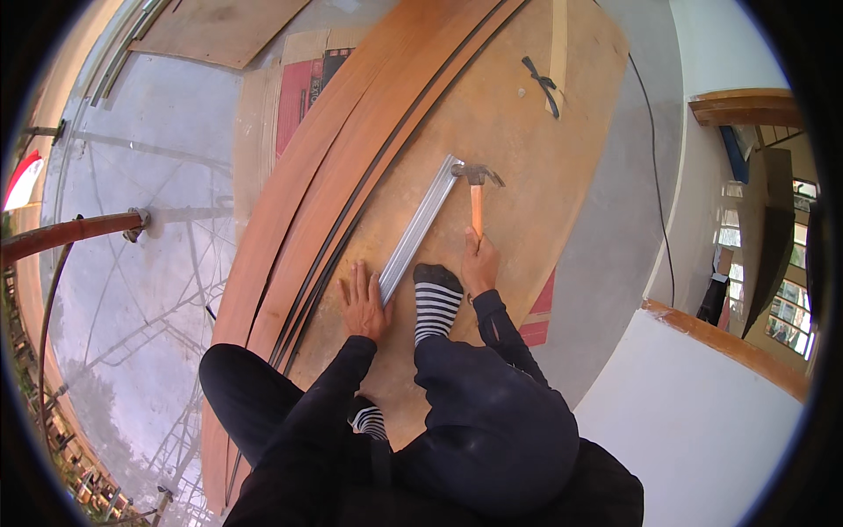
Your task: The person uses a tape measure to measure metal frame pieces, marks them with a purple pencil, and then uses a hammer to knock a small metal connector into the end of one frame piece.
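Note:
My right hand (479, 263) is wrapped round the wooden handle of a claw hammer (477, 198). The hammer's dark head lies against the far end of a silvery ribbed metal channel (420, 230). This channel slants across a brown board (518, 132), its near end beside my left hand (362, 303). That hand lies flat with fingers spread, the thumb side touching or close against the channel. My foot in a black-and-white striped sock (436, 303) rests between the channel and my right hand.
Long reddish-brown planks (299, 211) with dark strips run along the board's left side. A black cord or strap (541, 86) lies at the far right of the board. A cable (654, 167) trails by the white wall. Flattened cardboard (294, 88) lies beyond the planks; a rusty pipe (70, 235) juts in at left.

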`<action>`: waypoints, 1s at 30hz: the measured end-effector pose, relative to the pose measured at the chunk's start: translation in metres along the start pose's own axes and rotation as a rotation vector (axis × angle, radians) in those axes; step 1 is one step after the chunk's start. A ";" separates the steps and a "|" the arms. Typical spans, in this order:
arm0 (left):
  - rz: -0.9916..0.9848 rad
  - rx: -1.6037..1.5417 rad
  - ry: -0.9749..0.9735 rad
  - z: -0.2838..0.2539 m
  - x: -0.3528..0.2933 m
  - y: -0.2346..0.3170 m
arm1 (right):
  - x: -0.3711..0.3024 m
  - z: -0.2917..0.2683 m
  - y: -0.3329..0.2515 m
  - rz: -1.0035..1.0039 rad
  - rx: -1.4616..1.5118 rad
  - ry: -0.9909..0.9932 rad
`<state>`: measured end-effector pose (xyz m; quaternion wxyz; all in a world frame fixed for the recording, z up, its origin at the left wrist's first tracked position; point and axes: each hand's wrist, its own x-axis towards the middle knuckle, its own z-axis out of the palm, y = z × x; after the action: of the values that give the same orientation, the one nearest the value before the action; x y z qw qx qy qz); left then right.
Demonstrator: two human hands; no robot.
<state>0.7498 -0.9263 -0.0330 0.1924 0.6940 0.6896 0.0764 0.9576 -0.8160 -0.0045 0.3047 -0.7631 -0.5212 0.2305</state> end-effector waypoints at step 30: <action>-0.014 -0.007 0.018 0.001 -0.006 -0.003 | 0.039 -0.011 -0.014 0.159 -0.024 -0.106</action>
<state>0.7471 -0.9329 -0.0339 0.1892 0.6879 0.6957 0.0837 0.9692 -0.7779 0.0116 0.2480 -0.7925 -0.4771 0.2878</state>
